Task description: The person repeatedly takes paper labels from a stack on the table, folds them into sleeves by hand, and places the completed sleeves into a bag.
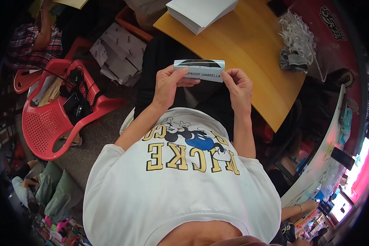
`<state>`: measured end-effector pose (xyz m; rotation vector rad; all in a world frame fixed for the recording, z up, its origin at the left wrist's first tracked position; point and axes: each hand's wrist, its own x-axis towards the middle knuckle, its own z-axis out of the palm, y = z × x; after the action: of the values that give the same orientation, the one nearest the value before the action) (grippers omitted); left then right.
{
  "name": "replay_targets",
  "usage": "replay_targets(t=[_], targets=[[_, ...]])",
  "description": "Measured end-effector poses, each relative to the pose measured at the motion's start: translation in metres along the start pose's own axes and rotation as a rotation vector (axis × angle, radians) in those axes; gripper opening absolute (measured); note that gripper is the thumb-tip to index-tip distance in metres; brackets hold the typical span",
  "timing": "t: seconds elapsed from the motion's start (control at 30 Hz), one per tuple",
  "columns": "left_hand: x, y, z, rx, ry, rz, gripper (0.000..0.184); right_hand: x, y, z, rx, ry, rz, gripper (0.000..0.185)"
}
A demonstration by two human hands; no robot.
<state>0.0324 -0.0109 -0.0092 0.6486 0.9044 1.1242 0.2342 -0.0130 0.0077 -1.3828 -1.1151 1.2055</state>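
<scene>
A small pale grey umbrella box (201, 74), printed "PROOF UMBRELLA" with a dark umbrella picture on its upper face, is held level over my lap, near the desk's edge. My left hand (168, 84) grips its left end, thumb on the printed face and fingers beneath. At the opposite end, my right hand (238, 88) pinches the corner between thumb and fingers. Part of the lettering lies under my left thumb. Whether anything is inside the box cannot be seen.
Ahead is a curved yellow wooden desk (250, 45) bearing a stack of white paper (203, 12). A red plastic chair (45, 127) with cables on it stands at left, near flattened cardboard (119, 53). White stringy material (297, 37) lies at right. Other people sit around the edges.
</scene>
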Motion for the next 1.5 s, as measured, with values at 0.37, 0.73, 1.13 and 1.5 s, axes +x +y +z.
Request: replay_targets(t=[0.37,0.73,1.13,1.5], targets=[[-0.003,-0.008,-0.007,0.076,0.022,-0.014,0.024,0.001,-0.008,0.002,0.388,-0.206,0.365,0.019],[-0.007,-0.013,0.007,-0.074,0.039,-0.142,0.023,-0.001,0.017,0.022,0.443,-0.119,0.211,0.016],[0.004,-0.028,0.01,0.086,0.156,-0.029,0.025,0.001,0.018,0.03,0.339,-0.045,0.094,0.013],[0.008,-0.029,-0.02,-0.057,0.184,-0.176,0.016,0.005,0.026,0.019,0.246,-0.102,0.227,0.018]])
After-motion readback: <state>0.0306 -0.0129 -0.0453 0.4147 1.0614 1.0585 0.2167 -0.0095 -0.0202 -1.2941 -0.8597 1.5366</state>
